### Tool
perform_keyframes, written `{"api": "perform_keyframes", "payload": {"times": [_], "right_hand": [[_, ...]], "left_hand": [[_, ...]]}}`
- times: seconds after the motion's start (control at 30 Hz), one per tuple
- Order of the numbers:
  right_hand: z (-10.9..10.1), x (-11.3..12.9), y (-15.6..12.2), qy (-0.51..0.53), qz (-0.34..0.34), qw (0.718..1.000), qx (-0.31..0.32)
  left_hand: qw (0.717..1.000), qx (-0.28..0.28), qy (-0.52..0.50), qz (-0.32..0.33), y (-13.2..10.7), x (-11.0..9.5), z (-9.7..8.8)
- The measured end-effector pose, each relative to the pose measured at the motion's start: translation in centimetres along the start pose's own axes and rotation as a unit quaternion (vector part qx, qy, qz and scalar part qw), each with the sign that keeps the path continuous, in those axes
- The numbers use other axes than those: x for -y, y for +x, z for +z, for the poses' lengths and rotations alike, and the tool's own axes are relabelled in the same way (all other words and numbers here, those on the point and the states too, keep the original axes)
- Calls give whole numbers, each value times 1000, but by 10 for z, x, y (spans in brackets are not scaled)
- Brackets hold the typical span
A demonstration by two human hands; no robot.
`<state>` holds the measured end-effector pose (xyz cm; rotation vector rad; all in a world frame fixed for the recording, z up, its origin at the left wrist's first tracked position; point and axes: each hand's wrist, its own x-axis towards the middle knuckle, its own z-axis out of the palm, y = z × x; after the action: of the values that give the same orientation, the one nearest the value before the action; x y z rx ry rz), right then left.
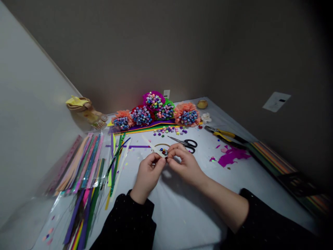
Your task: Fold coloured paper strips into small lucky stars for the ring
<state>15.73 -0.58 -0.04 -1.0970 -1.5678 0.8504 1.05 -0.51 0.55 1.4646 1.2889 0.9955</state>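
**L hand:** L hand (pixel 148 175) closed in a pinch, thumb & fingers gripping the left part of a pale paper strip (pixel 151 146) — black dotted sleeve (pixel 127 222) at wrist.

**R hand:** R hand (pixel 184 165) also pinching, fingertips (pixel 173 150) on the same strip's right end, right beside a small cluster of colored paper stars (pixel 163 151). Forearm bare, black sleeve (pixel 267 222) pushed back near elbow.

**Held item:** strip sits between both hands, above the table, its far end angled up-left. Thin tan ring (pixel 161 145) just behind it — can't tell if touching.

**Nearest R hand:** black-handled scissors (pixel 186 143), blades pointing left, lying just past the fingers.

**Table:** white cloth cover (pixel 182 215) under everything.

**Far edge:** crepe-paper bouquets w/ paper stars — orange (pixel 122 121), red (pixel 142 115), magenta (pixel 153 100), green (pixel 166 111), orange (pixel 187 114) — on stacked colored foam sheets (pixel 145 127). Loose paper stars (pixel 169 131) in front.

**L side:** plastic sleeves of colored paper strips (pixel 78 163), loose long strips (pixel 116 163) nearer the hands.

**R side:** yellow-handled pliers (pixel 225 136), magenta crepe scraps (pixel 231 156), striped paper stack (pixel 283 170) along the wall.

**Back corner:** small gold pot (pixel 202 104), white paper flower (pixel 206 118).
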Motion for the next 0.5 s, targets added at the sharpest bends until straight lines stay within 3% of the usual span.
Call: {"api": "perform_keyframes", "payload": {"times": [0.3, 0.5], "right_hand": [[-4, -1, 5, 71, 72, 994, 35], [-7, 0, 5, 82, 62, 992, 68]], "left_hand": [[994, 26, -97, -31, 2, 3, -3], [984, 58, -147, -83, 4, 8, -3]]}}
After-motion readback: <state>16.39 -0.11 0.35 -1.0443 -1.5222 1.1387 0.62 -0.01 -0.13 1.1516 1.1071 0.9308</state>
